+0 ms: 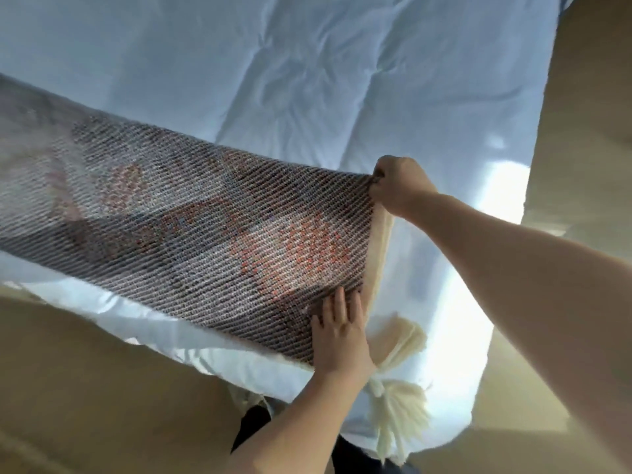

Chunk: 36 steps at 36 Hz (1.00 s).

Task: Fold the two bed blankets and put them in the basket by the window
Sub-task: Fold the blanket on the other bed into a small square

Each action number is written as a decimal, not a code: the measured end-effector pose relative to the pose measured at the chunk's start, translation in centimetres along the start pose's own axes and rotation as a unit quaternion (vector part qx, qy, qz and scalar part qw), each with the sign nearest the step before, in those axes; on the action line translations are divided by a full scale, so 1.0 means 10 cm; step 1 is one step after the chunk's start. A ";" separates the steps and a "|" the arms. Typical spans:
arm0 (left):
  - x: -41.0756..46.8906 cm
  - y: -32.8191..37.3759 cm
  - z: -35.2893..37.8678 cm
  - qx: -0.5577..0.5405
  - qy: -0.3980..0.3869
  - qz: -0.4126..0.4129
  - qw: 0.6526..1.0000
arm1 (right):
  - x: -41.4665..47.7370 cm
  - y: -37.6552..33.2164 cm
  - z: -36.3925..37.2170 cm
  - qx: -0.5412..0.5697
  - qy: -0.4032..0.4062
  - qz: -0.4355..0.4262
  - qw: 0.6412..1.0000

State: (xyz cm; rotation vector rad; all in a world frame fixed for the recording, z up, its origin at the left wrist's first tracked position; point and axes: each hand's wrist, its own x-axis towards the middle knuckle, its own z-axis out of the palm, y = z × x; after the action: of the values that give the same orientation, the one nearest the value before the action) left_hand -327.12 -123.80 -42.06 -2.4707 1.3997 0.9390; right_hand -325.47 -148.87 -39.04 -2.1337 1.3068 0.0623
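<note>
Your woven blanket (191, 213) lies as a long folded band across the near part of the bed, running off the picture's left edge. It's grey-brown ribbed weave with orange-red patches. At its right end a cream underside shows, and a cream tassel (398, 415) hangs over the bed's edge.

Grey-and-white diagonal-ribbed blanket (191, 213) with orange-red patches across mid-frame, cream underside and cream tassel (396, 408) lower right, pale blue-white bedcover (273, 63) above, tan floor (85, 388) lower left

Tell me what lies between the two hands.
In the head view, only the patterned blanket's end edge spans from right hand to left hand.
</note>
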 end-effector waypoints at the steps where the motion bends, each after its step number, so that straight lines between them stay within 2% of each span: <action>1: -0.05 -0.04 -0.07 -0.015 0.020 -0.001 1.000 | -0.03 -0.05 -0.08 0.004 -0.001 -0.007 1.000; 5: -0.35 -0.28 -0.52 -0.050 0.003 -0.027 0.998 | -0.19 -0.30 -0.38 0.022 0.011 -0.019 1.000; 15: -1.14 -1.22 -1.57 -0.084 0.090 -0.080 0.989 | -0.74 -1.37 -0.91 0.052 0.027 0.030 0.998; 19: -1.37 -1.66 -1.92 -0.099 0.131 -0.090 0.982 | -0.91 -1.87 -1.02 0.075 0.047 0.019 0.996; 24: -1.55 -2.31 -2.33 -0.114 0.177 -0.081 0.974 | -1.13 -2.55 -1.07 0.093 0.076 0.032 0.992; 28: -1.63 -2.89 -2.61 -0.131 0.202 -0.031 0.970 | -1.27 -3.05 -1.03 0.112 0.100 0.059 0.987; 36: -1.76 -3.93 -3.01 -0.132 0.217 0.024 0.967 | -1.53 -4.04 -0.85 0.152 0.136 0.090 0.975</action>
State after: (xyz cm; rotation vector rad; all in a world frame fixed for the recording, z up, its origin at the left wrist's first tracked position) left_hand -288.13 -101.83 -14.51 -2.9935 1.5482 0.6515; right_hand -302.51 -128.70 -7.27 -1.8043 1.5542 -0.3467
